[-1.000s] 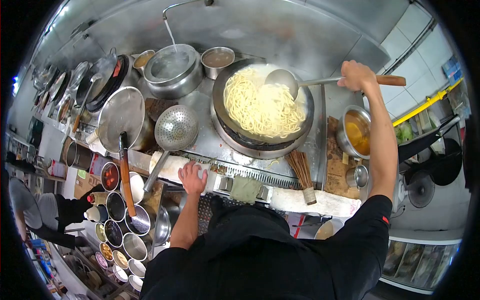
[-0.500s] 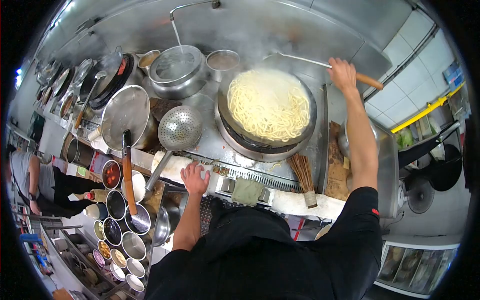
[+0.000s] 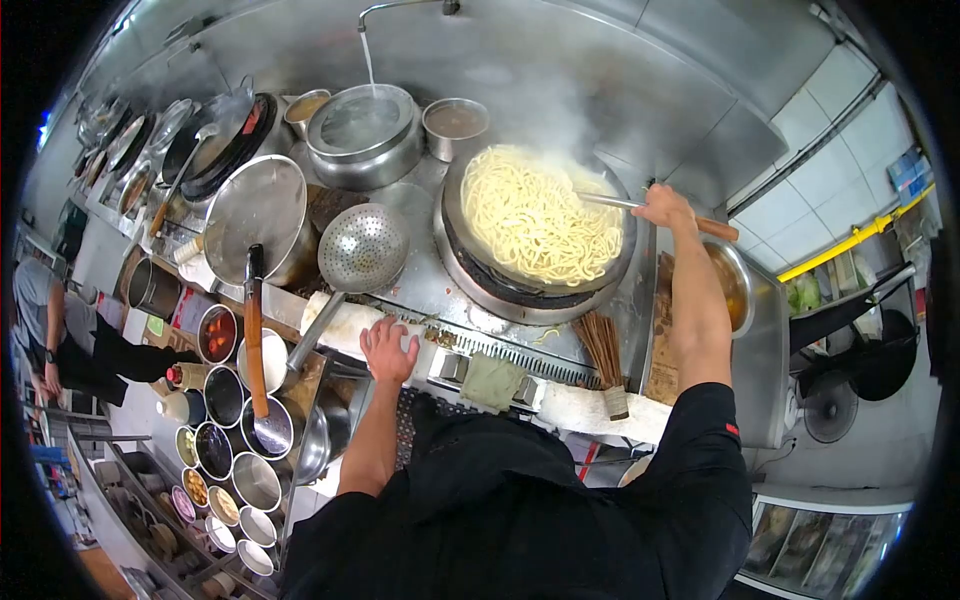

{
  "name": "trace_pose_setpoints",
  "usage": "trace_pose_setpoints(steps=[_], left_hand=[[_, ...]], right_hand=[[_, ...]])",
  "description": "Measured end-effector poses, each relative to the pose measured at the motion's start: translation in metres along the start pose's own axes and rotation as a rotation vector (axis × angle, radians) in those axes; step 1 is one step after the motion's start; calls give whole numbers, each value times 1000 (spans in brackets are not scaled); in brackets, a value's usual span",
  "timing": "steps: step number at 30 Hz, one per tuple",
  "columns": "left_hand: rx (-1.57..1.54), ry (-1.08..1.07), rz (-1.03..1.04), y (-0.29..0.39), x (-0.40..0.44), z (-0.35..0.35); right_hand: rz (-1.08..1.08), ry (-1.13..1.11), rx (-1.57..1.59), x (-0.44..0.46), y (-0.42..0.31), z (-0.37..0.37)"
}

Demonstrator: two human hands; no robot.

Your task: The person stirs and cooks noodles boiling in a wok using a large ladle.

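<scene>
My right hand [image 3: 667,207] grips a long metal utensil [image 3: 610,200] with a wooden handle. Its far end reaches into the thick pale noodles [image 3: 540,220], which hide its head. They fill a large wok [image 3: 628,240] on the burner, and steam rises from them. My left hand [image 3: 389,350] is open, fingers spread, at the counter's front edge beside a white cloth [image 3: 345,335]. Just beyond that hand lies a perforated strainer ladle [image 3: 363,247], its handle slanting down to the left. A bamboo brush [image 3: 602,360] leans at the stove edge, right of the wok's front.
Water runs from a faucet [image 3: 405,6] into a metal pot [image 3: 370,165]. A large mesh strainer [image 3: 255,215] sits on another pot at left. Several ingredient containers [image 3: 258,480] stand lower left. At far left is another person [image 3: 60,320]. A metal bowl [image 3: 742,290] sits at right.
My right hand has moved down and slightly left, bringing the utensil's far end from the wok's back rim into the noodles. My left hand stays spread in about the same place.
</scene>
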State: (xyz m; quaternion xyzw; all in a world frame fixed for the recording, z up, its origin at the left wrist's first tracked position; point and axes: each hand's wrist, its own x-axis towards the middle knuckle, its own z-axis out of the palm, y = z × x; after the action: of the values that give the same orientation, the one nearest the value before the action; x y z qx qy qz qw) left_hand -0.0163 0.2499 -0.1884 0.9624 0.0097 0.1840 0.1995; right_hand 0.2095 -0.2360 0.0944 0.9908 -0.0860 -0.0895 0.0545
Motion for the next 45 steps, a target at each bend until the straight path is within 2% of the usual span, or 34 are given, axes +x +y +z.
trace_pose_setpoints(steps=[4,6,12,14,19,23,25,26,28,31,33,37,38,40,41,43,45], left_hand=[[-13,6,-2,0,1,-1],[10,25,19,0,-1,0],[-3,55,33,-1,0,0],[-4,55,35,-1,-1,1],[0,36,17,-2,-1,2],[-3,29,11,-1,-1,2],[-10,37,16,-1,-2,2],[-7,29,10,-1,-3,2],[-3,27,8,-1,0,1],[12,38,-3,1,0,1],[15,5,-15,-1,-1,3],[-2,8,-24,-3,-2,5],[-3,10,-32,-2,-3,6],[-3,23,-5,-3,-3,6],[-4,20,-6,-3,-3,6],[9,19,-8,-2,-3,5],[10,21,-5,-2,-3,5]], right_hand=[[-104,-45,1,10,8,-23],[-228,-11,-31,15,14,-38],[-273,25,-73,0,6,-99],[-232,-44,-120,-9,-5,-119],[-261,227,-244,-39,-32,-146],[-248,266,-321,-54,-51,-165],[-328,515,-425,-47,-49,-162],[-327,514,-422,-39,-46,-158],[-492,762,-419,-16,-36,-142],[-521,887,-375,17,-22,-107],[-467,848,-302,29,-16,-80],[-177,564,-110,44,-10,-25],[-184,564,-113,42,-11,-16],[-38,355,5,36,-16,-3],[-37,353,4,36,-20,2],[-53,174,55,34,-24,8],[-84,85,68,34,-26,8]])
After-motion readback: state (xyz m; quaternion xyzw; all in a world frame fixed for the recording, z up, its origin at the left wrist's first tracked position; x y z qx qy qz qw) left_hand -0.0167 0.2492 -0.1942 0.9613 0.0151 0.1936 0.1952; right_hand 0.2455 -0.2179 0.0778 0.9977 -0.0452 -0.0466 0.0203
